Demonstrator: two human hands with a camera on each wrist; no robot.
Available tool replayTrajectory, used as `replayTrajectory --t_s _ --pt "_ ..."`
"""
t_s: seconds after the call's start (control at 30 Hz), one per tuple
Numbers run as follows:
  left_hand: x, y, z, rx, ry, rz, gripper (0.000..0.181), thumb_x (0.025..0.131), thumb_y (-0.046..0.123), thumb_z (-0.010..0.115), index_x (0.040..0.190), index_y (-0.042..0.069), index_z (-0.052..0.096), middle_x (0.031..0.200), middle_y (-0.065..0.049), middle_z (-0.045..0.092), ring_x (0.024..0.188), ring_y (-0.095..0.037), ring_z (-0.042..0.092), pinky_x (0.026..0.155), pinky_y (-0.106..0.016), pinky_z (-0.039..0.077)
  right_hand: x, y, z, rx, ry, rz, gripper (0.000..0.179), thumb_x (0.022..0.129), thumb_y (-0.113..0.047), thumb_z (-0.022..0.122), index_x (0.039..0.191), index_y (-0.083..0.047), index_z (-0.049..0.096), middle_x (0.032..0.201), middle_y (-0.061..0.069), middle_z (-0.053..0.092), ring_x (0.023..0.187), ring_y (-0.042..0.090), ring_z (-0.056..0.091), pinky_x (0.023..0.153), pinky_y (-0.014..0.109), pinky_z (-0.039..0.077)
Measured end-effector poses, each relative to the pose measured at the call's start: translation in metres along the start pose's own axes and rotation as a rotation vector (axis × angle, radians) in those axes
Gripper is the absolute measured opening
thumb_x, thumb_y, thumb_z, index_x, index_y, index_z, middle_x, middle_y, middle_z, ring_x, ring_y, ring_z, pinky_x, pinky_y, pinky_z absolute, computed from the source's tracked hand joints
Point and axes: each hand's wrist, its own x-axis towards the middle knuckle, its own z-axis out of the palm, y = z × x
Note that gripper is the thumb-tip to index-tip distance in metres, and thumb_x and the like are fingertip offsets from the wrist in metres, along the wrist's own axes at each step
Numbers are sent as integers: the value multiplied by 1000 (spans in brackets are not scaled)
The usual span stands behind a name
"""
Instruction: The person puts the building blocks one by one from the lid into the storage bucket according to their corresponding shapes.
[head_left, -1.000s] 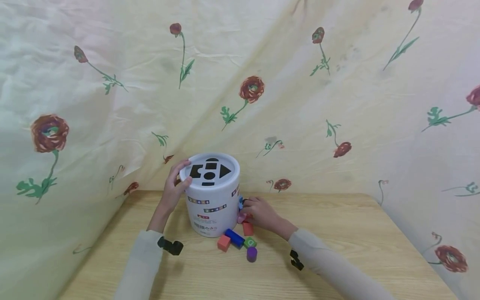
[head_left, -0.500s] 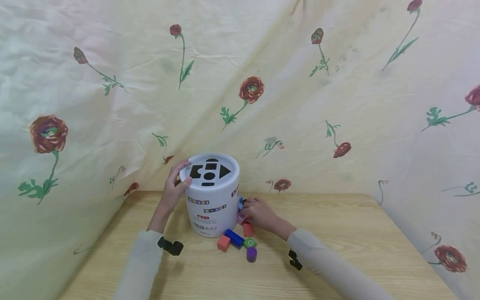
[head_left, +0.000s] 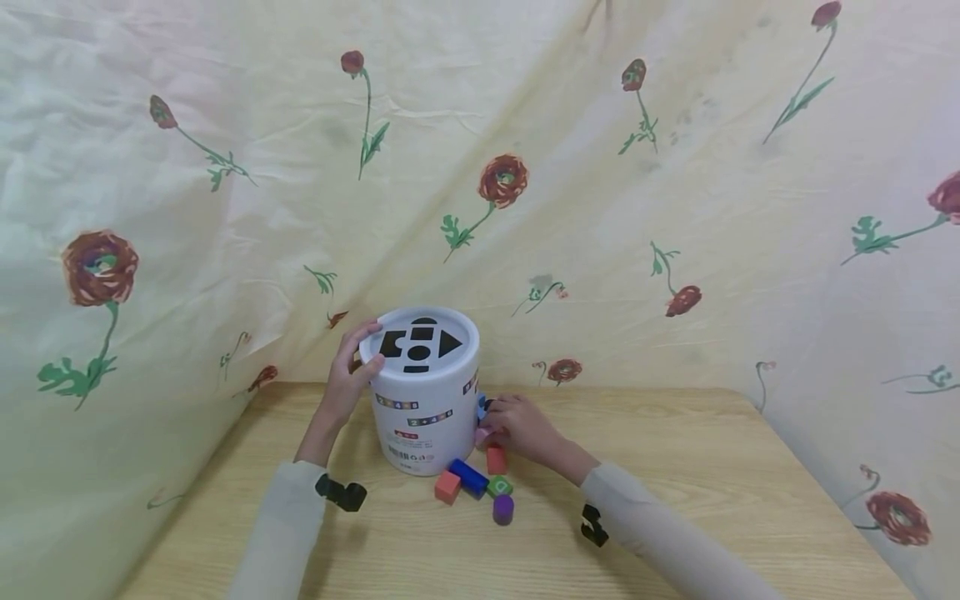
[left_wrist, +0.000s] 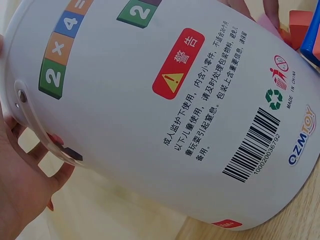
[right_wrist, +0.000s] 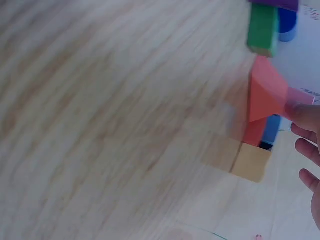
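Observation:
A white toy bucket (head_left: 427,417) with shape holes in its lid (head_left: 420,342) stands upright on the table. My left hand (head_left: 347,379) grips its rim from the left, thumb and fingers bent over the edge. At the bucket's lower right, my right hand (head_left: 521,429) has bent fingers and pinches a pink block (right_wrist: 300,96), whose far side is hidden. Just beside the fingers are a red block (head_left: 496,459), a blue block (head_left: 482,406) and a plain wooden-coloured block (right_wrist: 252,162). A red wedge-like face (right_wrist: 265,97) shows beneath the thumb.
In front of the bucket lie a coral cube (head_left: 447,487), a dark blue cylinder (head_left: 469,477), a green block (head_left: 499,487) and a purple cylinder (head_left: 503,509). The wooden table (head_left: 660,475) meets a flowered cloth (head_left: 600,250) behind.
The right hand stays at the bucket's lower right, with its fingers shifting slightly among the blocks. The left hand and the bucket have not visibly moved.

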Motion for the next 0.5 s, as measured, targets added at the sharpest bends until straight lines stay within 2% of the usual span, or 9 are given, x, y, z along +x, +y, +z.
replayTrajectory --t_s 0.13,0.27,0.5 --pt "0 0 0 0 -3 -1 56 97 22 56 152 13 45 166 -6 26 147 -31 27 113 -56 32 0 -2 -11 78 13 53 19 82 -15 85 100 -15 80 98 -1 78 94 16 66 88 35 55" --pt "0 0 1 1 -1 -14 56 98 22 55 152 14 45 165 -5 26 148 -30 27 113 -55 33 1 -3 -25 114 68 82 21 81 -15 85 102 -13 80 99 0 78 95 17 67 88 35 55" --pt "0 2 1 4 -6 -26 57 98 25 55 152 15 44 166 -3 25 147 -29 26 113 -54 32 8 -3 -47 97 204 22 19 81 -14 86 98 -10 79 89 0 77 88 18 65 81 34 55"
